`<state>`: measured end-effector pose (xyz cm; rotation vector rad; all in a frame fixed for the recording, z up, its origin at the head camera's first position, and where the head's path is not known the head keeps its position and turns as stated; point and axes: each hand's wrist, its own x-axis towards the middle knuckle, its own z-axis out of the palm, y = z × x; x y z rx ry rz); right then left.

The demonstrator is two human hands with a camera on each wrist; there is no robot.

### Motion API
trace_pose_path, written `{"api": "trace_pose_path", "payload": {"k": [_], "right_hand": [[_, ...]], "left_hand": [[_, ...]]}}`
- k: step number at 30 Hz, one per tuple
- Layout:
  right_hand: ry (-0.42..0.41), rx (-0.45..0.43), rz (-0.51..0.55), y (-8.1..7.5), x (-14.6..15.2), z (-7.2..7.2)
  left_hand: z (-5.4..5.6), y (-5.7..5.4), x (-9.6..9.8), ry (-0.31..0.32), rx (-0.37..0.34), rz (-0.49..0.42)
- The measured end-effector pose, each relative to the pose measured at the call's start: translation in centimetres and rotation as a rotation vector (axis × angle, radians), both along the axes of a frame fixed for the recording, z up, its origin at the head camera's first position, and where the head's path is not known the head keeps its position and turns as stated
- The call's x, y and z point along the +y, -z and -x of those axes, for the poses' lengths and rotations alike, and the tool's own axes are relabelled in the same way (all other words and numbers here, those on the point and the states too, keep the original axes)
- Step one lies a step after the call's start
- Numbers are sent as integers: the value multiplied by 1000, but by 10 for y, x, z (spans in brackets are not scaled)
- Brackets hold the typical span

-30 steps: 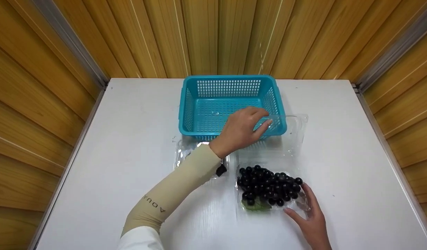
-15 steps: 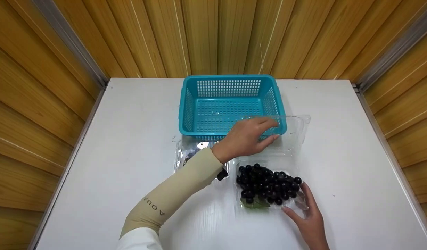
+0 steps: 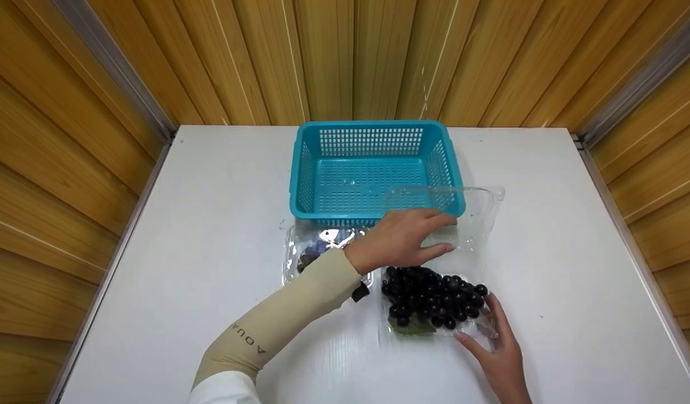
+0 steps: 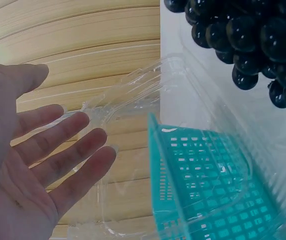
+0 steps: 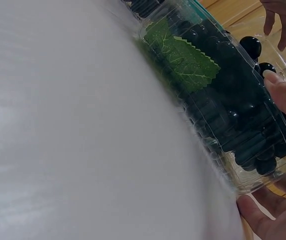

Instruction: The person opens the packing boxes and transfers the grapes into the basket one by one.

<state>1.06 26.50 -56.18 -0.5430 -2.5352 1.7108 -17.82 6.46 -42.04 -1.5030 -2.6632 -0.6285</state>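
Observation:
A clear plastic clamshell box (image 3: pixel 385 331) lies with its lid (image 3: pixel 479 210) raised, and a bunch of dark grapes (image 3: pixel 434 294) fills its base. A green leaf (image 5: pixel 185 57) shows through its wall in the right wrist view. My left hand (image 3: pixel 406 238) is over the back of the grapes, in front of the lid, its fingers spread and holding nothing; in the left wrist view its fingertips (image 4: pixel 103 155) point toward the lid. My right hand (image 3: pixel 502 350) grips the box's front right corner between thumb and fingers.
Behind the box stands a teal plastic basket (image 3: pixel 373 168), its front right corner seen through the lid. A second clear box (image 3: pixel 291 252) with dark fruit is partly hidden under my left forearm. Wood-look panels (image 3: pixel 373 62) border the white table (image 3: pixel 210 196).
My left hand has come down from the lid's upper edge toward the grapes, its fingers straightening. The lid stays raised, and my right hand keeps its place at the box corner.

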Motion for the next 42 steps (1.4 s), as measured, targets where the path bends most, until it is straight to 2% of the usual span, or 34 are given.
{"api": "trace_pose_path", "payload": {"k": [9, 12, 17, 24, 28, 36, 42], "right_hand": [[-5, -32, 19, 0, -2, 4], [-13, -24, 20, 1, -1, 5], [-22, -13, 3, 2, -1, 5], [-24, -63, 20, 1, 0, 6], [-18, -64, 34, 1, 0, 6], [-14, -57, 14, 1, -1, 6], [-11, -41, -4, 1, -2, 5]], "left_hand": [[-4, 10, 1, 51, 42, 32], [-6, 13, 1, 67, 6, 77], [-10, 17, 3, 85, -89, 202], [-14, 25, 6, 137, -172, 310], [-16, 28, 7, 159, -159, 345], [-20, 31, 9, 131, -128, 427], [-24, 36, 13, 122, -134, 479]]}}
